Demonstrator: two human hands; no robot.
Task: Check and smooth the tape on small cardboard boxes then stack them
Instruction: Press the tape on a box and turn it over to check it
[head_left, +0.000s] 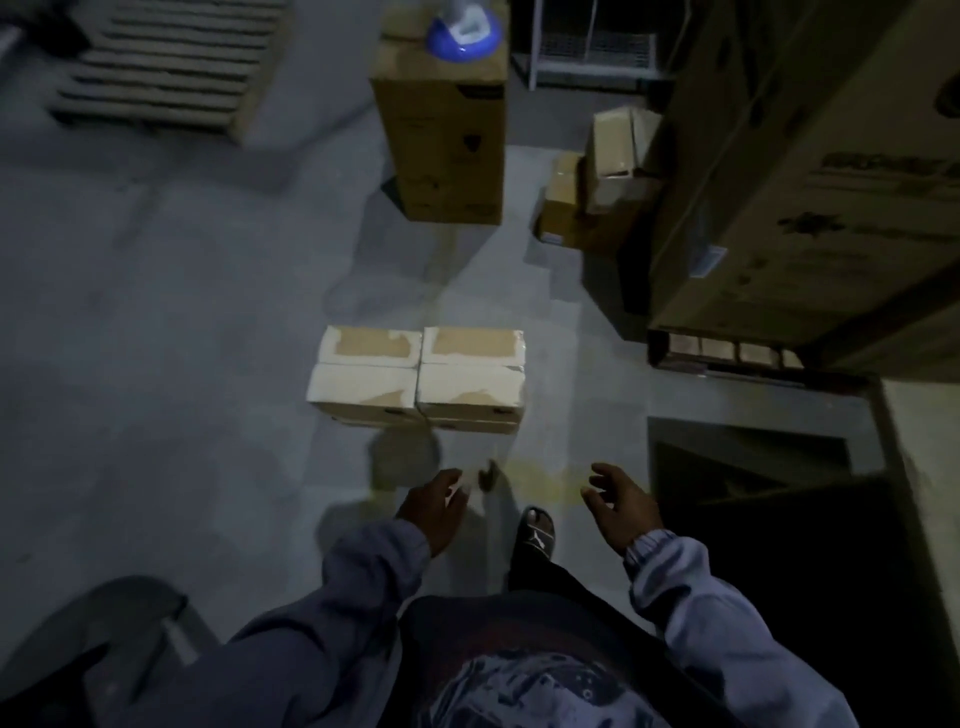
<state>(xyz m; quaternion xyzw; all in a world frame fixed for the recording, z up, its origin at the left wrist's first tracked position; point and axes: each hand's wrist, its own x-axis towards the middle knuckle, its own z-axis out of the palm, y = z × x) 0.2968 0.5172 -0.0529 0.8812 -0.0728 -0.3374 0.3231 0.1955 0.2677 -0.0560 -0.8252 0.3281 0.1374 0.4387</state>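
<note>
The left hand (434, 506) hangs just short of the block of small boxes (418, 376) on the floor, fingers loosely curled and holding nothing. The right hand (621, 506), also short of the block and off toward its right side, is just as loose and empty. The step looks like a reach down to the block. In this dim light it pays to bend close, run flat fingers along each taped top, and press any torn or lifted patch down from the middle outward before lifting a box. Counted: two hands, four small boxes showing tops two by two, possibly more beneath, and one tall carton (441, 140) beyond the block.
</note>
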